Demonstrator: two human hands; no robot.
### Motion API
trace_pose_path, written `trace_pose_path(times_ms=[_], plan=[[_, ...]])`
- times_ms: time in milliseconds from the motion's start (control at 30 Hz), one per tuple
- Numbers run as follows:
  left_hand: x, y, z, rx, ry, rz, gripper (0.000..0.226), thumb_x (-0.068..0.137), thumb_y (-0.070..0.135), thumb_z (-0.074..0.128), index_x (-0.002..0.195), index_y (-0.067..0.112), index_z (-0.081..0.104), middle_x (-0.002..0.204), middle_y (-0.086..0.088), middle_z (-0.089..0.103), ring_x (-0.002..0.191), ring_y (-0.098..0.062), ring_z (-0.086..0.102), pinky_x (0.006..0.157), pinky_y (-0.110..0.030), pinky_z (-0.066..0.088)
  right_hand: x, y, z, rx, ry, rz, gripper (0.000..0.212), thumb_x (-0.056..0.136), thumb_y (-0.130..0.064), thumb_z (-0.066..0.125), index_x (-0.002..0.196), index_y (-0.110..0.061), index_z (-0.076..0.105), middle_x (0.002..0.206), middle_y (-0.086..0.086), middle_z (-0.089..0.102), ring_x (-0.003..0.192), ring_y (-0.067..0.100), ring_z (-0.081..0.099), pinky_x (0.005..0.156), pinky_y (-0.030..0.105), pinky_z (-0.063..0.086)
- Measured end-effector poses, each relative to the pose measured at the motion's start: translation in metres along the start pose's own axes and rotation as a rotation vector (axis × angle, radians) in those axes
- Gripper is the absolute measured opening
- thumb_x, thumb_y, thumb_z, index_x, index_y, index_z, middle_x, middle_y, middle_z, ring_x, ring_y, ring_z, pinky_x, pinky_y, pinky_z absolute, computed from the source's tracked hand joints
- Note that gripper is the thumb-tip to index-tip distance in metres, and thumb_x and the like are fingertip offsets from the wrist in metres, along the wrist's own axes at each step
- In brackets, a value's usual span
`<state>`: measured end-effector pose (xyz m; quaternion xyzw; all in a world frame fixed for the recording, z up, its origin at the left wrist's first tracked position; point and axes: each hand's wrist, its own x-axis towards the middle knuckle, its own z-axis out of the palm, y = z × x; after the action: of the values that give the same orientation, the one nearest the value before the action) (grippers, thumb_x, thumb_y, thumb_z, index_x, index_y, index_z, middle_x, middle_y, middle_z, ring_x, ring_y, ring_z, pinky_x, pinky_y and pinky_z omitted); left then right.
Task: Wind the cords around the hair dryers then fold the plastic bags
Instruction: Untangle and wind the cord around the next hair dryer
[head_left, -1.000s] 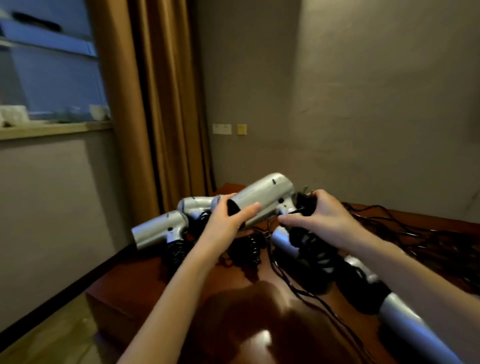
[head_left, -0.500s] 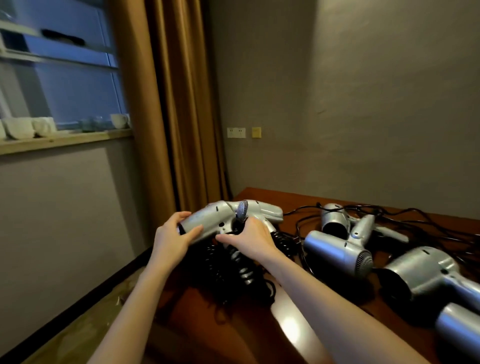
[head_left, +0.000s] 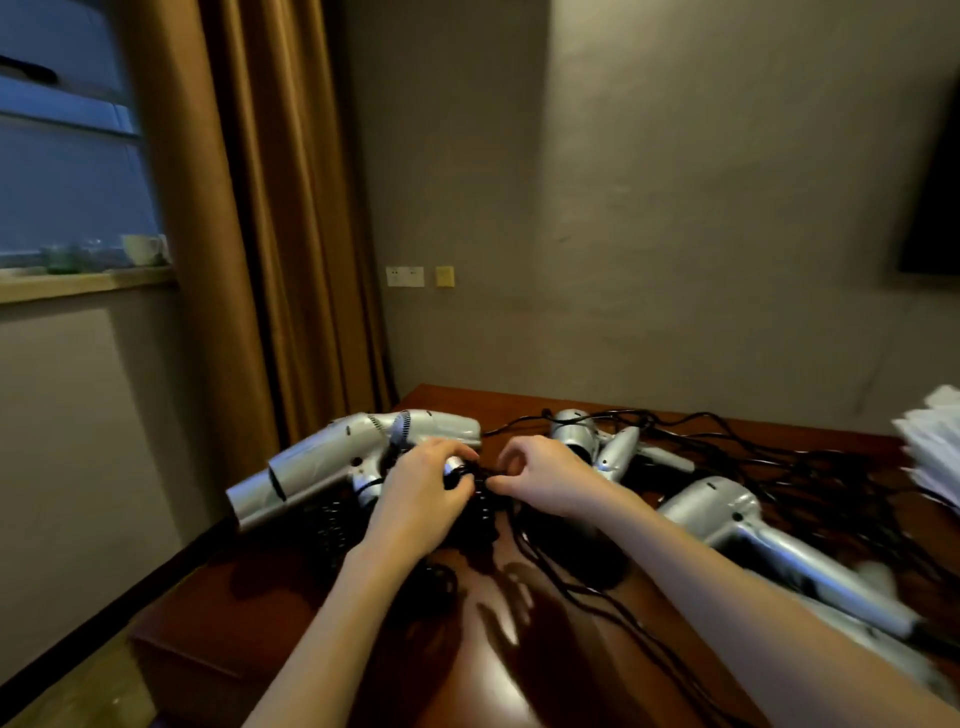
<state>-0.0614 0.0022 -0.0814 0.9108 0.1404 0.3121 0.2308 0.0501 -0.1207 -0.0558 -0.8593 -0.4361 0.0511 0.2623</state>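
Table (head_left: 322, 613) of dark glossy wood stands in a corner by brown curtains (head_left: 270, 234). Since a moment ago both hands have left the dryer body: left hand (head_left: 423, 499) curls over a handle, right hand (head_left: 545, 480) pinches black cord (head_left: 597, 597). Five silver hair dryers (head_left: 332, 462) show; white plastic bags (head_left: 930, 447) lie far right.

Silver hair dryers (head_left: 332, 462) with black cords (head_left: 810, 467); glossy reddish-brown worktop (head_left: 519, 405); white plastic bags (head_left: 930, 447); ochre curtain (head_left: 249, 208).
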Motion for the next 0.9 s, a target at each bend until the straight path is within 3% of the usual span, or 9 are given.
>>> trace_pose_path(times_ms=[100,267,400,467,567,667,733,800,900], plan=[[0.001,0.031,0.029,-0.060,-0.113,0.023,0.025,0.086,0.014,0.067,0.110,0.019,0.070,0.113,0.001,0.067,0.108,-0.015,0.061,0.092,-0.021,0.042,-0.028,0.044,-0.033,0.001,0.033,0.068,0.008,0.085,-0.027,0.065,0.088,-0.019,0.065,0.083,-0.002,0.067,0.077,0.010,0.059,0.058,0.013,0.042],[-0.004,0.086,0.076,-0.126,-0.219,0.110,0.021,0.090,0.020,0.065,0.111,0.019,0.069,0.107,-0.001,0.065,0.104,-0.015,0.059,0.086,-0.022,0.043,-0.082,0.115,-0.078,-0.053,0.120,0.211,0.002,0.084,-0.022,0.065,0.083,-0.021,0.065,0.081,-0.003,0.068,0.074,0.010,0.062,0.058,0.014,0.042],[-0.001,0.122,0.107,-0.121,-0.271,0.193,0.024,0.089,0.020,0.065,0.112,0.015,0.069,0.110,-0.002,0.069,0.106,-0.016,0.060,0.092,-0.031,0.047,-0.122,0.161,-0.098,-0.159,0.102,0.339,0.031,0.077,-0.046,0.071,0.090,-0.019,0.064,0.089,-0.003,0.064,0.083,0.012,0.058,0.071,0.026,0.047],[0.003,0.135,0.121,-0.097,-0.286,0.185,0.027,0.089,0.026,0.064,0.114,0.017,0.068,0.111,-0.003,0.069,0.106,-0.018,0.061,0.091,-0.031,0.047,-0.139,0.172,-0.101,-0.087,-0.014,0.407,0.051,0.070,-0.064,0.070,0.084,-0.014,0.064,0.080,-0.004,0.061,0.072,0.010,0.054,0.064,0.030,0.042],[0.011,0.146,0.135,-0.003,-0.329,0.136,0.038,0.089,0.035,0.064,0.122,0.017,0.062,0.119,-0.005,0.065,0.111,-0.022,0.058,0.089,-0.030,0.042,-0.149,0.176,-0.098,-0.058,-0.059,0.370,0.043,0.072,-0.055,0.072,0.068,-0.014,0.061,0.064,-0.001,0.048,0.060,0.011,0.042,0.057,0.031,0.028],[0.021,0.147,0.141,-0.029,-0.455,0.032,0.063,0.086,0.050,0.066,0.136,0.015,0.050,0.129,-0.004,0.061,0.119,-0.021,0.056,0.093,-0.032,0.044,-0.148,0.175,-0.104,-0.046,0.036,0.341,0.029,0.074,-0.044,0.075,0.061,-0.024,0.059,0.059,-0.008,0.048,0.056,0.007,0.043,0.054,0.025,0.029],[0.029,0.147,0.143,-0.206,-0.499,-0.087,0.070,0.082,0.050,0.071,0.137,0.014,0.048,0.129,0.001,0.059,0.114,-0.017,0.056,0.091,-0.031,0.046,-0.143,0.177,-0.114,-0.065,0.066,0.314,0.026,0.072,-0.045,0.077,0.064,-0.026,0.062,0.063,-0.007,0.053,0.061,0.008,0.047,0.058,0.029,0.033],[0.039,0.149,0.148,-0.320,-0.549,-0.157,0.065,0.077,0.046,0.078,0.128,0.016,0.051,0.120,0.004,0.059,0.102,-0.013,0.057,0.077,-0.025,0.045,-0.137,0.181,-0.125,-0.068,0.073,0.270,0.027,0.069,-0.049,0.078,0.071,-0.024,0.067,0.069,-0.005,0.059,0.067,0.010,0.051,0.062,0.033,0.038],[0.052,0.151,0.157,-0.470,-0.460,-0.176,0.068,0.057,0.051,0.085,0.108,0.015,0.059,0.104,-0.002,0.067,0.084,-0.011,0.062,0.064,-0.023,0.045,-0.133,0.174,-0.146,-0.021,0.082,0.235,0.031,0.074,-0.044,0.078,0.094,-0.021,0.073,0.078,-0.006,0.064,0.069,0.006,0.054,0.064,0.028,0.042]])
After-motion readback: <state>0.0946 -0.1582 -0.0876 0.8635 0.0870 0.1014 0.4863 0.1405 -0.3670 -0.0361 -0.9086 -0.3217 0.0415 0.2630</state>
